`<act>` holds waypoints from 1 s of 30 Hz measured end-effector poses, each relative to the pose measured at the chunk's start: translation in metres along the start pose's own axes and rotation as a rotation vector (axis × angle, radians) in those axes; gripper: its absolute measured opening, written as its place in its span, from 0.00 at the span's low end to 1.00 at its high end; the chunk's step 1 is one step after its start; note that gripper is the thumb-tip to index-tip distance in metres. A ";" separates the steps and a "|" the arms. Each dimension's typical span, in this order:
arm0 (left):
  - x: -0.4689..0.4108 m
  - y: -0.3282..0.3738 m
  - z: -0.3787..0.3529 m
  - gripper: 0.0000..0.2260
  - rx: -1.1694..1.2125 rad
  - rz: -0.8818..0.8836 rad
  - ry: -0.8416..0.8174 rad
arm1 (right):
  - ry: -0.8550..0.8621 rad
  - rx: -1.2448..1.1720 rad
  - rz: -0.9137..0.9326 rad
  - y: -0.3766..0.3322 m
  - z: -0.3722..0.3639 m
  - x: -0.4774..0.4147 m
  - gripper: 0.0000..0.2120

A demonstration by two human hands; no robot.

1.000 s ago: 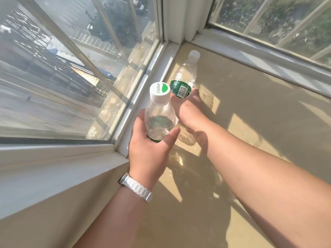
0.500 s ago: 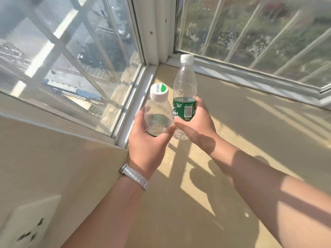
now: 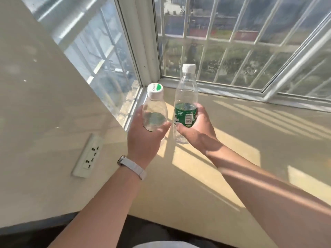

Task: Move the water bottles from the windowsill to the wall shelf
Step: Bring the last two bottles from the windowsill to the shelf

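A white socket (image 3: pixel 88 155) is sitting low down, left of the window (image 3: pixel 142 42). White bars (image 3: pixel 223 41) are standing behind the window.

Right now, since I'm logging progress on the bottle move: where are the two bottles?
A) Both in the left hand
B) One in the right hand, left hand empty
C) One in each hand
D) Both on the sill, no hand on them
C: the left hand grips the short bottle and the right hand grips the tall bottle.
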State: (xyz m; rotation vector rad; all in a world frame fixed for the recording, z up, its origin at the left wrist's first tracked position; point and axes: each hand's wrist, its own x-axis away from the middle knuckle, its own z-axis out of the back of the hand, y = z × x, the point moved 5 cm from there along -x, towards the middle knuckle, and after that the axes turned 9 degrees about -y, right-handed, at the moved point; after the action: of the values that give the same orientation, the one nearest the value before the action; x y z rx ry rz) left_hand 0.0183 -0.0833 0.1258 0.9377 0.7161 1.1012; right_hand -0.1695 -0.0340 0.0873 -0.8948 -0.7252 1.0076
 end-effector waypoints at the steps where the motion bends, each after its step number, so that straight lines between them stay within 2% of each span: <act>1: 0.009 0.010 0.004 0.25 0.000 -0.020 -0.004 | 0.008 -0.017 0.002 -0.005 0.006 0.013 0.30; 3: 0.024 0.026 0.010 0.25 0.005 -0.053 -0.005 | 0.011 -0.034 0.004 -0.013 0.016 0.037 0.31; 7: 0.052 0.049 0.017 0.31 0.024 -0.088 -0.034 | 0.043 -0.049 -0.023 -0.022 0.033 0.078 0.36; 14: 0.081 0.076 0.025 0.29 0.027 -0.218 -0.155 | 0.184 0.024 -0.011 -0.044 0.055 0.135 0.41; 16: 0.087 0.080 0.030 0.27 0.027 -0.254 -0.192 | 0.244 0.044 -0.018 -0.050 0.058 0.153 0.40; 21: 0.097 0.086 0.046 0.28 0.055 -0.338 -0.302 | 0.405 0.051 -0.056 -0.063 0.052 0.203 0.31; 26: 0.114 0.082 0.053 0.27 0.064 -0.423 -0.445 | 0.526 0.049 -0.128 -0.061 0.027 0.257 0.34; 30: 0.136 0.079 0.044 0.31 0.073 -0.448 -0.571 | 0.608 0.060 -0.181 -0.057 0.012 0.305 0.34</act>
State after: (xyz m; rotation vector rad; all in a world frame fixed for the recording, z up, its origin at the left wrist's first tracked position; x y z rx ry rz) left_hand 0.0654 0.0475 0.2115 1.0275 0.4578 0.3831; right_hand -0.0448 0.2360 0.1749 -0.9963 -0.2520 0.5452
